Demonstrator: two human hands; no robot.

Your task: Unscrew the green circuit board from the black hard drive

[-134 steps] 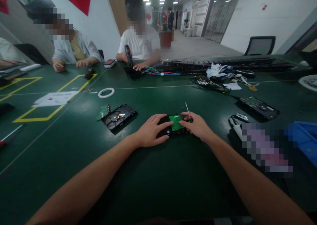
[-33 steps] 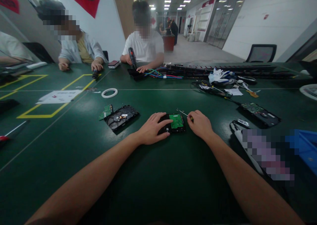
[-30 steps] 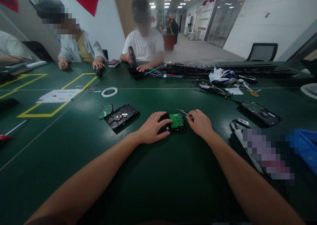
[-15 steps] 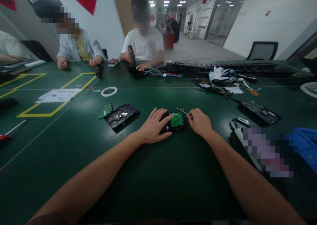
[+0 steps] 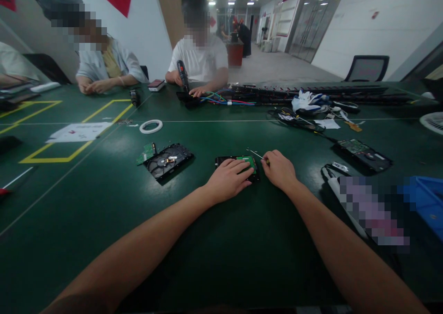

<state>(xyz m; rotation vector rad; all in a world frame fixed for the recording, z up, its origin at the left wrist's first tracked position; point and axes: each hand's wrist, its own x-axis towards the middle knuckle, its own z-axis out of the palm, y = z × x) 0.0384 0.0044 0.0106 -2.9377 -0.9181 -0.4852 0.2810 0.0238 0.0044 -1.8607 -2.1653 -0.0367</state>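
Note:
My left hand (image 5: 227, 180) lies over a hard drive (image 5: 221, 161) on the table, its fingers stretched flat across the drive's green circuit board (image 5: 249, 159). Part of the board and most of the drive's near side are hidden under it. My right hand (image 5: 281, 170), just right of the drive, is closed around a small screwdriver (image 5: 256, 154). The metal shaft points up and left, beyond the drive's far right corner. Tiny screws seem to lie near its tip. To the left sits an opened hard drive (image 5: 169, 161) with a loose green board (image 5: 147, 152) beside it.
Another hard drive (image 5: 363, 155) lies at the right, near a white power strip (image 5: 346, 208) and a blue bin (image 5: 424, 198). Cables and gloves (image 5: 308, 102) are heaped farther back. A white tape ring (image 5: 151, 127) lies at left. Across the table, one person holds a power screwdriver (image 5: 182, 74).
My left hand has slid right across the drive, uncovering its left end and covering more of the board. My right hand stays put. A person opposite has let go of a black tool.

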